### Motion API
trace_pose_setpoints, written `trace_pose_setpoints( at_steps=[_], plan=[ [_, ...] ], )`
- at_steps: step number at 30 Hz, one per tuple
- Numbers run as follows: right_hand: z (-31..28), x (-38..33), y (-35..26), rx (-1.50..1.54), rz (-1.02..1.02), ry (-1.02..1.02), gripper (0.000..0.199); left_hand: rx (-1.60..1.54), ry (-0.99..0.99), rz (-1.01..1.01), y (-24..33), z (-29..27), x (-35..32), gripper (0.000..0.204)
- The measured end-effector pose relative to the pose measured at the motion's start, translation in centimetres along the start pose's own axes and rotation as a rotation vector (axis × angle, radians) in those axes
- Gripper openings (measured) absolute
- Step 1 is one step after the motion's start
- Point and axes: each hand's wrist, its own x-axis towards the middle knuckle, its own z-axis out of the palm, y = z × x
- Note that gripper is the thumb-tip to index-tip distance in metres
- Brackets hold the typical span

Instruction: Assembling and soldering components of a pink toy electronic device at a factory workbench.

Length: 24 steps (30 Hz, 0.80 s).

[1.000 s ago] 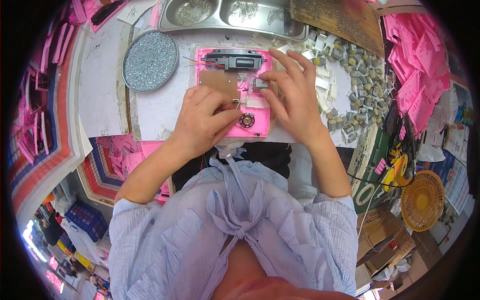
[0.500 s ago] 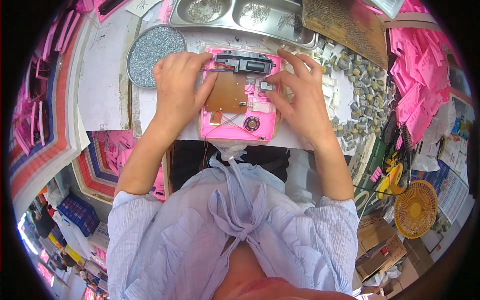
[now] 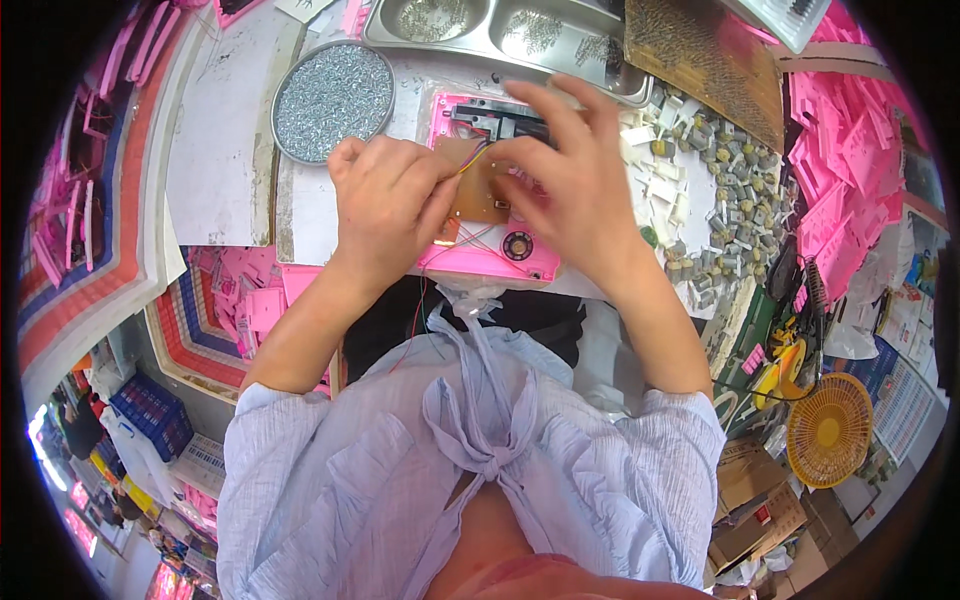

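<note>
1. A round metal dish [image 3: 333, 100] sits on the counter [image 3: 300, 210] to the left of the work, filled with small silvery screws. Behind it, a two-well steel tray [image 3: 500, 35] holds little heaps of small metal parts in each well.
2. The pink plastic housing [image 3: 490, 255] lies flat on the counter, straight ahead of the person, with a brown circuit board [image 3: 482, 190] and a black part [image 3: 490, 118] inside it.
3. The left hand [image 3: 385, 205] is curled, fingertips pressed together at the board's left edge on thin wires. The right hand [image 3: 570, 185] is spread over the housing's right half, fingers on the black part.
4. Half a second ago the left hand lay higher, at the housing's top left corner; it has dropped to the board.
5. To the right lie loose small grey motors [image 3: 720, 190], stacked pink shells [image 3: 850, 160], brown cardboard boxes [image 3: 760, 490] and a round yellow fan [image 3: 828, 430].
</note>
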Motion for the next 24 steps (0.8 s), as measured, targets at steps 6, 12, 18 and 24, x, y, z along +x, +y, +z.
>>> trace_pose_setpoints(
  at_steps=[6,12,18,24],
  plan=[
    [3.1,1.1,1.3,-0.050,-0.173,0.036,0.018,0.001,-0.009,0.016,-0.3,-0.2,0.1,0.018],
    [3.0,0.9,1.8,-0.063,-0.182,0.082,0.018,-0.050,0.152,-0.080,0.1,-2.0,1.2,0.041],
    [2.4,0.0,2.4,0.121,-0.115,0.144,0.020,-0.402,0.091,-0.090,1.4,-2.1,1.5,0.043],
    [0.6,-2.4,3.2,0.248,-0.031,0.180,0.024,-0.894,-0.396,-0.374,2.0,0.8,4.1,0.030]
  ],
)
